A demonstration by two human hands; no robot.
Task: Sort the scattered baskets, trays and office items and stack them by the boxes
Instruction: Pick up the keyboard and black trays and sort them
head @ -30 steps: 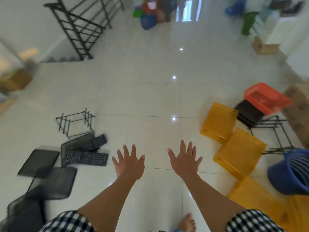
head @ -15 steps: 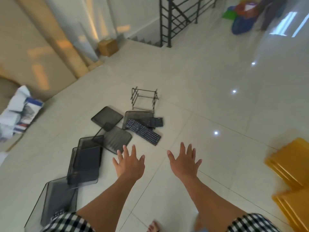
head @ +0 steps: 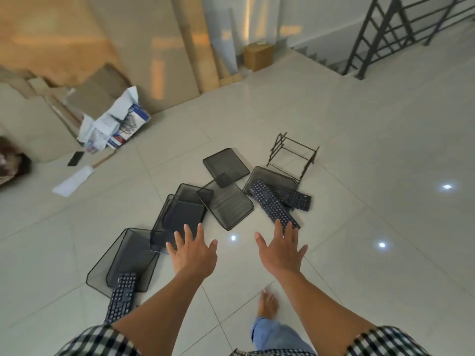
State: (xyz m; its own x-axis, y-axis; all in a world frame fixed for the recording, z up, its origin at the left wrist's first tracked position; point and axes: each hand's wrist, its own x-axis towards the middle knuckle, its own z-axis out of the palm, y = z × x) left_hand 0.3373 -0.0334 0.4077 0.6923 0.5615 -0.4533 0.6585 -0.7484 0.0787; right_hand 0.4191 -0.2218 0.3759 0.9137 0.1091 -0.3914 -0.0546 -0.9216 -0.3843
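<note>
Noting hand state first: left hand and right hand are both empty, fingers spread straight, palms down, held apart from each other above the floor.

Targets lie ahead on the tiles. A nested pair of black mesh trays sits just beyond the left fingertips; I cannot tell whether there is contact. Another mesh tray lies lower left with a keyboard sticking out of it. A further tray is in the middle, and a long keyboard runs up from the right fingertips, its far end resting on a tray. A wire rack lies behind that. Cardboard leans along the left wall.

Handling estimate:
- The mesh trays look light and stiff, though the mesh would probably dent if squeezed. I would take them by the solid rim on the two long sides, one hand each.
- They should nest easily, but overlapped rims may snag, so I would lift straight up.
- The keyboards look rigid, flat and a little heavier, and could slide off a tilted tray. I would grip across the short width and remove them before lifting the trays beneath.
</note>
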